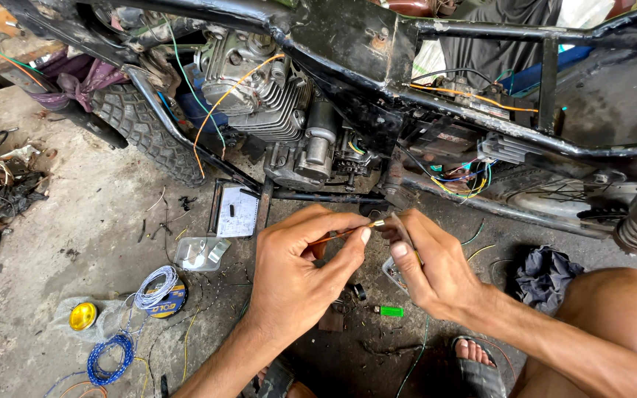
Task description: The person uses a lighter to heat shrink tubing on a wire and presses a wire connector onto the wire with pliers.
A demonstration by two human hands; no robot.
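- My left hand (293, 276) pinches a thin orange wire (333, 237) between thumb and fingers, metal tip (377, 222) toward my right hand.
- My right hand (433, 269) is closed on a small grey tool (401, 230), touching the wire tip.
- Both hover over the floor (75, 243) beside the stripped motorcycle engine (274, 103).
- Green lighter (391, 311) lies on the floor below the hands; white wire coil (155, 286) and blue wire coil (110, 357) lie apart toward the floor's left.

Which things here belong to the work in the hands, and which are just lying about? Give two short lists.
In the work: left hand pinching an orange wire; right hand holding a small metal terminal at the wire's tip.

Lying about: blue wire coil, white wire coil, yellow tin, green lighter, dark rag.
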